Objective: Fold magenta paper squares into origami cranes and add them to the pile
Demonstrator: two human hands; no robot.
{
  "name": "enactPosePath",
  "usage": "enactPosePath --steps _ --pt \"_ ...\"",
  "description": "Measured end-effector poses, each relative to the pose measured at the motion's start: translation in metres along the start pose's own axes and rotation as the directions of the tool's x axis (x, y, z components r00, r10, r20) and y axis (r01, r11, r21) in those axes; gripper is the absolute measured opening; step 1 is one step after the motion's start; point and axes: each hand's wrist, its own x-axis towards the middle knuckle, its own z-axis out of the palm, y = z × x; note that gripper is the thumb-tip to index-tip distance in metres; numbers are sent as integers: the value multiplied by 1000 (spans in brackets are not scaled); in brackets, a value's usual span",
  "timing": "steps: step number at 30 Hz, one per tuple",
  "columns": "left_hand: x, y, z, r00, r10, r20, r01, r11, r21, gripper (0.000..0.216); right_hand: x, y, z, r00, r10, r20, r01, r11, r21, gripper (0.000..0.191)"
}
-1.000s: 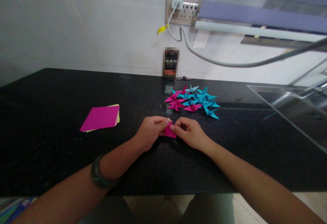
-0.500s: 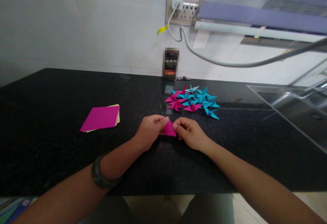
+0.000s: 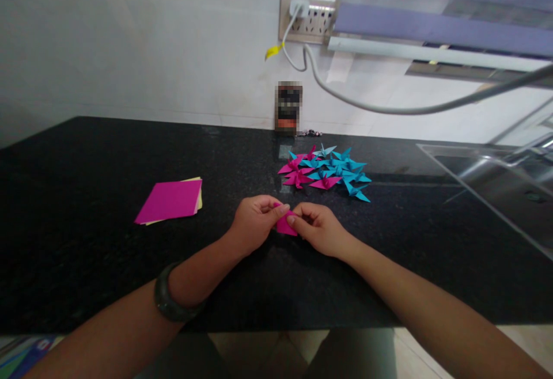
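Observation:
A small folded piece of pink origami paper (image 3: 285, 227) is held between my two hands, just above or on the dark countertop. My left hand (image 3: 256, 223) pinches its left side, thumb on top. From the right, my right hand (image 3: 318, 227) grips the other side, its thumb lying over the paper. Beyond them sits a group of pink paper cranes (image 3: 299, 178) and blue paper cranes (image 3: 337, 169), with one pale blue crane (image 3: 324, 152) at the back. The fingers under the paper are mostly hidden.
To the left lies a stack of square paper (image 3: 170, 200), pink on top with yellow edges showing. A blurred-out upright object (image 3: 288, 108) leans at the wall near a beaded string (image 3: 311, 133). A sink (image 3: 510, 183) is at the right; a grey cable (image 3: 367, 105) hangs above.
My right thumb has moved left and further onto the pink paper. The paper has tilted slightly and sits a little lower. My left hand has barely moved.

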Motion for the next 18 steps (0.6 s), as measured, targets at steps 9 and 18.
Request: enactPosePath --steps 9,18 --pt "1 0 -1 1000 0 9 -1 999 38 22 2 1 -2 997 42 -67 -34 992 119 28" --pt "1 -2 -1 990 -96 104 103 993 -57 24 4 3 -9 986 93 -137 -43 943 329 33"
